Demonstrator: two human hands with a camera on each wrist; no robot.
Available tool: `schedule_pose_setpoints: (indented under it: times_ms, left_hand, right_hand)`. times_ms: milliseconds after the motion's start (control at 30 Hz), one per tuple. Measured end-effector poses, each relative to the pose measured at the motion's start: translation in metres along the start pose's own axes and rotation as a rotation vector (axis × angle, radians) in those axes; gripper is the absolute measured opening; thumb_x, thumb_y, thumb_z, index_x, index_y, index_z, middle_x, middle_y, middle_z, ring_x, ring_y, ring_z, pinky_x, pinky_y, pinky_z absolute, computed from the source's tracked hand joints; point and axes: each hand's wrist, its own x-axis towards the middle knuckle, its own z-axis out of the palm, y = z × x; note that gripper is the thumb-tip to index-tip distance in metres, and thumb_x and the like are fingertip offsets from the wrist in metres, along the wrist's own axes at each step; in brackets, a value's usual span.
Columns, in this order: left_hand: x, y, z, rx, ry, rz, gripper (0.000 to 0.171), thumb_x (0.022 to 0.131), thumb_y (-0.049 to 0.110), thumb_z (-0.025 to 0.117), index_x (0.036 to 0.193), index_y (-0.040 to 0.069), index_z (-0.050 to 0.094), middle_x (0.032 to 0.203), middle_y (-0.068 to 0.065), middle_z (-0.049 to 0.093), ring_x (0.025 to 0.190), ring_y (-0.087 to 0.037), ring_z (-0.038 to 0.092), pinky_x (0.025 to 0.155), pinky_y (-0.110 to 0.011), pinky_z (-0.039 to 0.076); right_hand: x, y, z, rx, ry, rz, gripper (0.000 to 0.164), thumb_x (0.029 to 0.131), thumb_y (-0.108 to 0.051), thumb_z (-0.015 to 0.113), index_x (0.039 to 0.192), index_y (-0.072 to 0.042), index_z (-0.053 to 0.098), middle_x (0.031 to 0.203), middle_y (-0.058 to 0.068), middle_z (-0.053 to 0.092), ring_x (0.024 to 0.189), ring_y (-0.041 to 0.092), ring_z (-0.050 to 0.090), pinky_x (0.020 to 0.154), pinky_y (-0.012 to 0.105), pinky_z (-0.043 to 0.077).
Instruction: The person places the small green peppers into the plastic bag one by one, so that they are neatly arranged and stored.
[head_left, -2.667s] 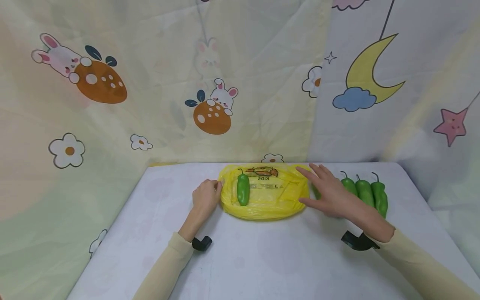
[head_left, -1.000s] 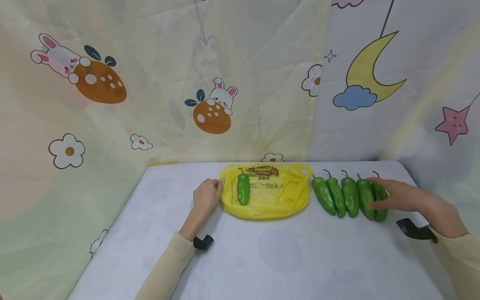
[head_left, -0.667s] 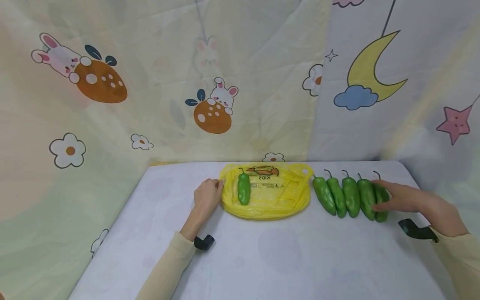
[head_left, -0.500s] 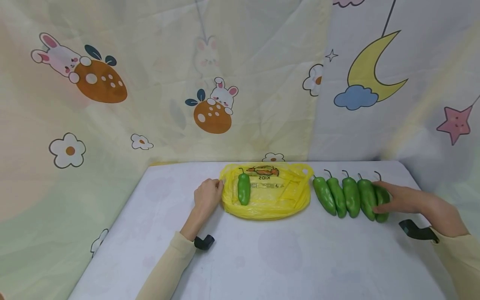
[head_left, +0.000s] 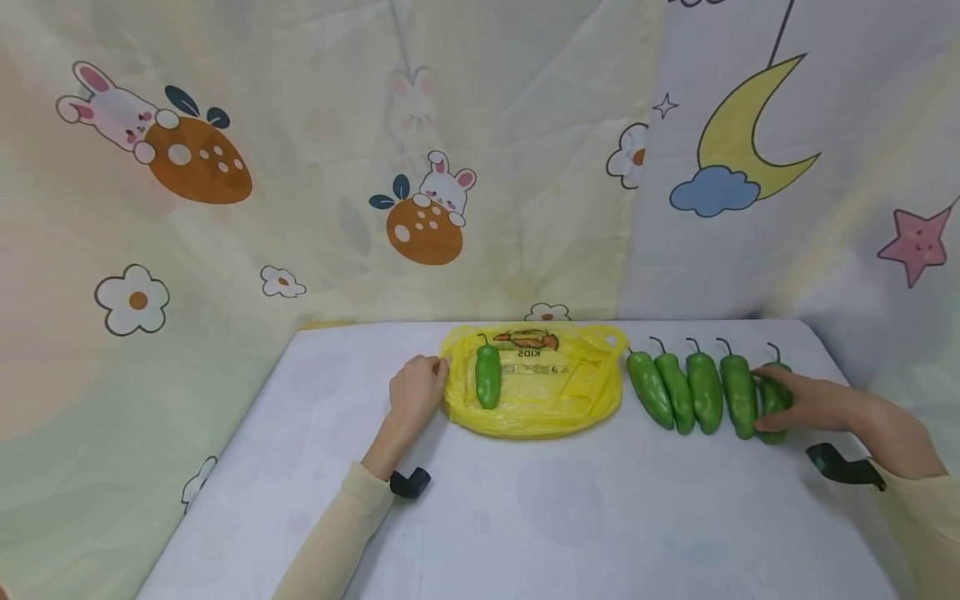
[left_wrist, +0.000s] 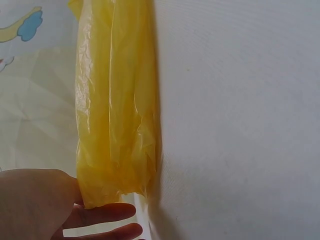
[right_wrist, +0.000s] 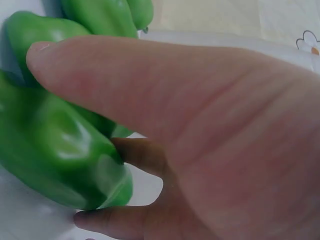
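Observation:
My left hand (head_left: 415,390) pinches the left edge of a yellow plastic bag (head_left: 540,417) lying on the table. In the left wrist view the bag (left_wrist: 117,95) runs up and away from the hand (left_wrist: 37,205). One green pepper (head_left: 487,379) lies on the bag's left part, stem toward the back. At the right end of a row of peppers, my right hand (head_left: 832,406) grips the last green pepper (head_left: 775,398) between thumb and fingers. Up close in the right wrist view, the thumb (right_wrist: 110,75) crosses over the peppers and hides part of them.
Several more green peppers (head_left: 703,392) lie side by side between the bag and my right hand, stems to the back. A printed cloth (head_left: 322,142) hangs behind the white table (head_left: 562,508).
My right hand has gone from the bag's right side to the end pepper, which now stands a little further right, apart from its neighbour. The left hand stays at the bag's edge.

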Motion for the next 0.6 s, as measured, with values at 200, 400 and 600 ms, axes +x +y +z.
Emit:
schedule_pose_setpoints:
  times_ms: [200, 400, 600]
  left_hand:
    - [0.0003, 0.0010, -0.0012, 0.002, 0.004, 0.002, 0.041, 0.104, 0.032, 0.049, 0.074, 0.009, 0.067, 0.067, -0.005, 0.055, 0.058, -0.017, 0.050, 0.048, -0.028, 0.035]
    - [-0.0004, 0.0011, -0.0011, 0.002, -0.005, -0.007, 0.040, 0.104, 0.032, 0.050, 0.080, 0.007, 0.071, 0.069, -0.005, 0.057, 0.058, -0.017, 0.050, 0.048, -0.028, 0.036]
    - [-0.0009, 0.0014, -0.0010, 0.007, -0.012, -0.014, 0.039, 0.104, 0.032, 0.050, 0.091, 0.005, 0.075, 0.074, -0.006, 0.061, 0.060, -0.017, 0.053, 0.049, -0.029, 0.038]
  right_hand:
    - [0.0025, 0.0045, 0.0032, 0.003, 0.011, -0.015, 0.093, 0.083, -0.040, 0.078, 0.139, 0.015, 0.028, 0.132, 0.053, 0.037, 0.113, 0.063, 0.050, 0.085, 0.069, 0.046]
    - [0.0011, 0.0059, 0.0027, 0.002, 0.016, -0.013, 0.095, 0.080, -0.040, 0.081, 0.139, 0.015, 0.030, 0.133, 0.052, 0.038, 0.114, 0.063, 0.049, 0.086, 0.068, 0.046]
    - [-0.0002, 0.0088, 0.0037, -0.012, 0.031, -0.021, 0.096, 0.078, -0.043, 0.082, 0.138, 0.013, 0.033, 0.133, 0.050, 0.040, 0.113, 0.060, 0.051, 0.085, 0.068, 0.046]
